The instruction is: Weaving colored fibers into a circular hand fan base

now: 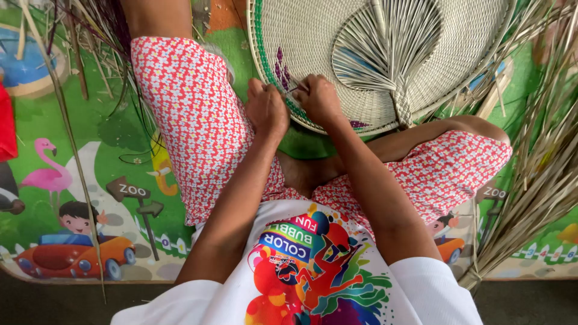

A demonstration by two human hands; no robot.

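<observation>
A large round woven tray of pale straw, with a green and purple edge, rests against my knees. A small woven leaf-shaped fan lies on top of it. My left hand grips the tray's near rim. My right hand is closed right beside it, pinching a thin strand at the green edge. I sit cross-legged in red flowered trousers.
A colourful picture play mat covers the floor. Loose dry straw strips lie bundled at the right, and darker strands at the top left. A red cloth edge shows at far left.
</observation>
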